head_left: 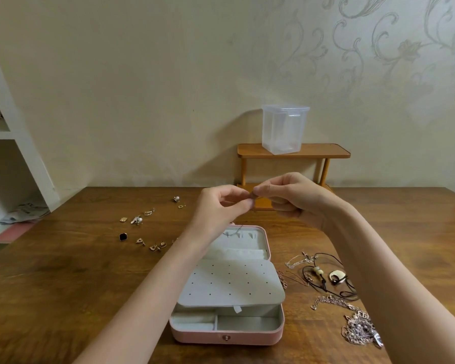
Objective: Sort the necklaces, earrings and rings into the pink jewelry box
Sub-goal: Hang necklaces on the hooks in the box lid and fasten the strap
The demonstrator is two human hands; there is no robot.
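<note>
Both hands (pixel 252 199) pinch sth tiny above open pink jewelry box (pixel 227 334).

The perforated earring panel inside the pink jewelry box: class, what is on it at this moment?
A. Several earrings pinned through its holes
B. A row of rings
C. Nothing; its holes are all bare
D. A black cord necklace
C: the perforated earring panel shows only empty holes, while the earrings lie on the table left of the pink jewelry box.
</note>
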